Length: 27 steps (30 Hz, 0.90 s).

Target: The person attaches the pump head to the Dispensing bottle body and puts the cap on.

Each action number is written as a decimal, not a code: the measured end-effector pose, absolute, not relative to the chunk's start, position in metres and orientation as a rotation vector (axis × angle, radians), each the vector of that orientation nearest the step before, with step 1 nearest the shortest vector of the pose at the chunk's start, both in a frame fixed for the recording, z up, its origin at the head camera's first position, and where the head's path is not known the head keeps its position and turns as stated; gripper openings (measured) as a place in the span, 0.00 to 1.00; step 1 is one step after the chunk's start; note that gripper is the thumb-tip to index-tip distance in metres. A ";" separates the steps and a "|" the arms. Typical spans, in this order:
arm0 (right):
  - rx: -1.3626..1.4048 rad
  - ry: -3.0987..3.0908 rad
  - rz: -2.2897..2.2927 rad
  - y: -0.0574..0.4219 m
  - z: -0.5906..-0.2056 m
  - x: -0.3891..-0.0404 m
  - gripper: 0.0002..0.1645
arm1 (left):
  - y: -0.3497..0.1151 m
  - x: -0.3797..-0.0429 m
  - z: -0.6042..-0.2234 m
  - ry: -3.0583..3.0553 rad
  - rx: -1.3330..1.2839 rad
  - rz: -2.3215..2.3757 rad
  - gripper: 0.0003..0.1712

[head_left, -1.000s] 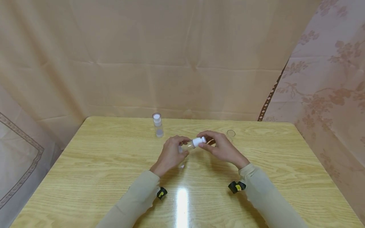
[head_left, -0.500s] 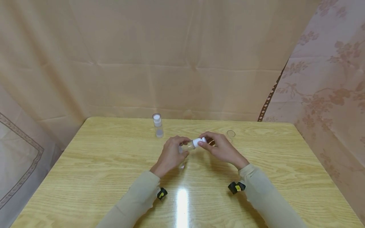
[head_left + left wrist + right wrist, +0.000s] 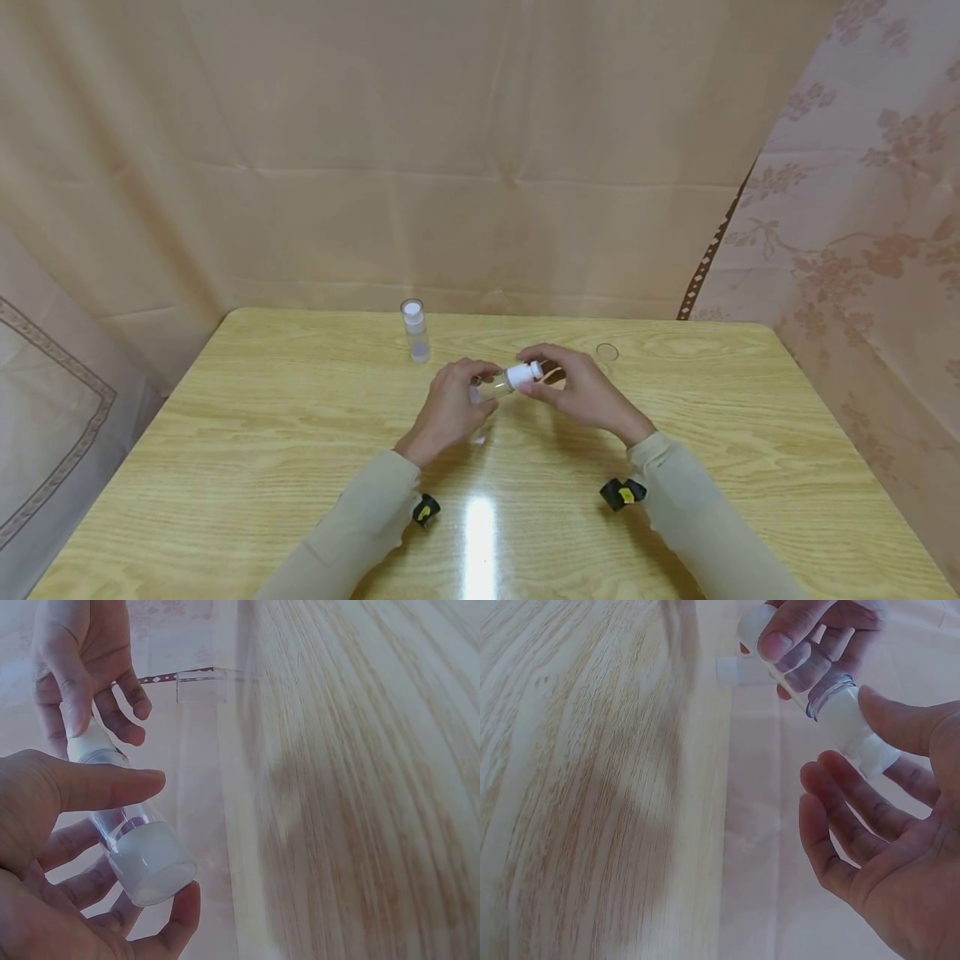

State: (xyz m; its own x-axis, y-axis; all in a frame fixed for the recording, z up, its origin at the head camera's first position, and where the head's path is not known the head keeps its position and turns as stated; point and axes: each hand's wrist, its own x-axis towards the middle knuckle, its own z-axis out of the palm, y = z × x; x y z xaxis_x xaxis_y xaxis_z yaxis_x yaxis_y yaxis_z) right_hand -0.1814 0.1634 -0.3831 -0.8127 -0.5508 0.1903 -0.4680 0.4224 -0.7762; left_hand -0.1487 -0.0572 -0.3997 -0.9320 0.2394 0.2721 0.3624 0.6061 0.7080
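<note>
Since the earlier frame, your right hand (image 3: 581, 387) has rolled slightly on the white cap (image 3: 523, 374); the small clear bottle (image 3: 131, 829) has not shifted, held above the table (image 3: 247, 417) near its centre. Your left hand (image 3: 450, 404) curls round the body; your right fingertips (image 3: 780, 641) pinch the cap. If the cap releases suddenly, the tilted bottle could slip or spill. A second bottle (image 3: 415, 330) stands far left, well apart.

Soft, even light; a white glare streak on the glossy light wooden table (image 3: 480, 525) below the hands. Wrist views look washed-out, their far wood grain blurred.
</note>
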 end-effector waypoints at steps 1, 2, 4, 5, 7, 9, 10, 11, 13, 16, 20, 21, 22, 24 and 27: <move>-0.935 2.567 -1.361 0.163 -0.383 -0.181 0.21 | -0.057 -0.149 -0.400 -2.678 -0.507 -1.236 0.21; -0.943 2.566 -1.363 0.163 -0.383 -0.181 0.21 | -0.057 -0.149 -0.400 -2.678 -0.509 -1.240 0.21; -0.953 2.569 -1.364 0.163 -0.382 -0.181 0.20 | -0.057 -0.149 -0.399 -2.677 -0.513 -1.245 0.21; -0.954 2.570 -1.365 0.163 -0.382 -0.181 0.19 | -0.057 -0.149 -0.399 -2.677 -0.514 -1.250 0.21; -0.954 2.572 -1.362 0.162 -0.381 -0.181 0.19 | -0.057 -0.149 -0.399 -2.676 -0.515 -1.253 0.21; -0.947 2.575 -1.358 0.162 -0.380 -0.181 0.18 | -0.057 -0.149 -0.399 -2.675 -0.514 -1.265 0.21; -0.945 2.575 -1.357 0.162 -0.380 -0.181 0.17 | -0.057 -0.149 -0.399 -2.674 -0.514 -1.264 0.21; -0.943 2.575 -1.357 0.162 -0.380 -0.181 0.17 | -0.057 -0.149 -0.399 -2.673 -0.513 -1.264 0.21; -0.936 2.575 -1.354 0.161 -0.379 -0.181 0.16 | -0.057 -0.149 -0.399 -2.669 -0.515 -1.261 0.21; -0.925 2.579 -1.350 0.161 -0.378 -0.181 0.14 | -0.057 -0.149 -0.398 -2.663 -0.518 -1.248 0.21; -0.890 2.590 -1.333 0.160 -0.378 -0.180 0.13 | -0.057 -0.148 -0.398 -2.665 -0.518 -1.234 0.21; -0.878 2.593 -1.327 0.160 -0.378 -0.180 0.12 | -0.057 -0.148 -0.398 -2.667 -0.518 -1.231 0.21; -0.868 2.596 -1.321 0.160 -0.378 -0.179 0.12 | -0.057 -0.148 -0.398 -2.669 -0.518 -1.229 0.21; -0.848 2.602 -1.307 0.159 -0.378 -0.179 0.12 | -0.057 -0.147 -0.398 -2.672 -0.519 -1.222 0.21; -0.825 2.613 -1.291 0.159 -0.378 -0.179 0.13 | -0.056 -0.147 -0.397 -2.672 -0.522 -1.209 0.22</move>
